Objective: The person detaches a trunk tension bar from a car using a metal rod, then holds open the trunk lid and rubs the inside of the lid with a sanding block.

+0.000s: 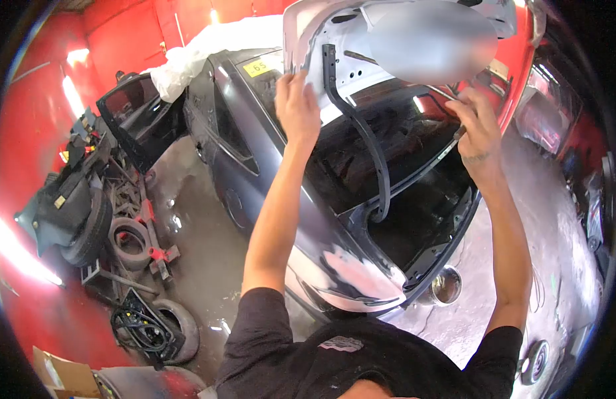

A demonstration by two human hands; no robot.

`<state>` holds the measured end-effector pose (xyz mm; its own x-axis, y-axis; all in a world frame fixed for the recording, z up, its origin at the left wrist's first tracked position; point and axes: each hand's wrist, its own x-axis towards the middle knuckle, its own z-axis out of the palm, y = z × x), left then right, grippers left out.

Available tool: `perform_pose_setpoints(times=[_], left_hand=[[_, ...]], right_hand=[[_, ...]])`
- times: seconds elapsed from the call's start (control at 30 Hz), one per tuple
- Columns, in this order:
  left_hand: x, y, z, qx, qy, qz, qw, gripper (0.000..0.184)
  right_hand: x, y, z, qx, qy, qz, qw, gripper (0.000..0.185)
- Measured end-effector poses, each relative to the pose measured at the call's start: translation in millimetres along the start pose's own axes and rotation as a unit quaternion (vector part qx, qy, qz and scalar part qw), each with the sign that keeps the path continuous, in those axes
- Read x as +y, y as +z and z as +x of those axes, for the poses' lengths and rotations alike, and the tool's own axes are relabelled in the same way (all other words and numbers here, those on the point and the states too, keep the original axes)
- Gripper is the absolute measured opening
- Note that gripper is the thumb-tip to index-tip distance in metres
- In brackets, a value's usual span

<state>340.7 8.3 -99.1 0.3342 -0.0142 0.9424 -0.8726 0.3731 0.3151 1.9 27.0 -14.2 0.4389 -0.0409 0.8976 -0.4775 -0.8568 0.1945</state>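
The raised trunk lid (308, 33) of a dark car fills the upper middle, with bare white and grey patches on it. My left hand (298, 110) is up at the lid's lower left edge, its fingers slightly bent and apart, a little blurred; contact with the lid is unclear. Further right, my right hand (477, 120) is raised beside the lid's right side, fingers closed at the end of something thin and light that I cannot make out clearly. Between the hands, a curved black hinge arm (373, 149) runs from the lid down to the open trunk (414, 226).
An open dark car door (138, 116) and white sheeting (221, 36) are at the upper left. Tires (129, 243) and metal parts lie along the left wall. A round metal container (446, 286) stands on the floor behind the bumper; a small wheel (535, 362) is at lower right.
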Motion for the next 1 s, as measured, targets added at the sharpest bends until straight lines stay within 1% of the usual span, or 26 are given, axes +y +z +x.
perform_pose_setpoints(times=[0.03, 0.13, 0.17, 0.23, 0.27, 0.37, 0.47, 0.5, 0.6, 0.7, 0.77, 0.8, 0.9, 1.0], left_hand=[[13, 2, 15, -0.025, 0.039, -0.002, 0.999, 0.027], [17, 25, 52, -0.090, 0.148, 0.075, 0.982, 0.027], [14, 32, 60, -0.116, 0.164, 0.092, 0.975, 0.027], [3, 44, 76, -0.167, 0.200, 0.127, 0.957, 0.026], [-2, 48, 82, -0.173, 0.218, 0.130, 0.952, 0.025], [-10, 52, 93, -0.186, 0.284, 0.148, 0.929, 0.021], [-21, 57, 94, -0.187, 0.305, 0.135, 0.924, 0.019], [-20, 57, 95, -0.179, 0.318, 0.132, 0.922, 0.013], [-14, 61, 90, -0.186, 0.272, 0.143, 0.933, 0.007], [-7, 57, 91, -0.167, 0.262, 0.127, 0.942, 0.009], [4, 44, 81, -0.167, 0.212, 0.104, 0.957, 0.012], [9, 38, 77, -0.167, 0.188, 0.092, 0.963, 0.014], [-11, 27, 58, -0.249, 0.253, 0.111, 0.928, 0.018], [-25, 28, 50, -0.283, 0.239, 0.122, 0.921, 0.019]], right_hand=[[0, 1, -4, 0.010, 0.034, 0.017, 0.999, 0.031], [15, -1, -24, 0.074, 0.086, 0.016, 0.993, 0.027], [15, -4, -32, 0.074, 0.145, 0.028, 0.986, 0.022], [24, -12, -50, 0.083, 0.163, 0.027, 0.983, 0.020], [29, -15, -61, 0.088, 0.172, 0.026, 0.981, 0.019], [36, -22, -94, 0.070, 0.285, 0.067, 0.954, 0.017], [37, -26, -117, 0.044, 0.400, 0.160, 0.901, 0.017], [36, -26, -120, 0.047, 0.405, 0.172, 0.897, 0.017], [30, -25, -123, 0.051, 0.412, 0.202, 0.887, 0.017], [26, -25, -123, 0.048, 0.408, 0.220, 0.885, 0.018], [19, -28, -121, 0.054, 0.403, 0.240, 0.881, 0.018], [18, -30, -122, 0.050, 0.418, 0.246, 0.873, 0.018], [17, -29, -128, 0.038, 0.453, 0.262, 0.851, 0.018], [18, -22, -129, 0.023, 0.461, 0.274, 0.844, 0.019]])
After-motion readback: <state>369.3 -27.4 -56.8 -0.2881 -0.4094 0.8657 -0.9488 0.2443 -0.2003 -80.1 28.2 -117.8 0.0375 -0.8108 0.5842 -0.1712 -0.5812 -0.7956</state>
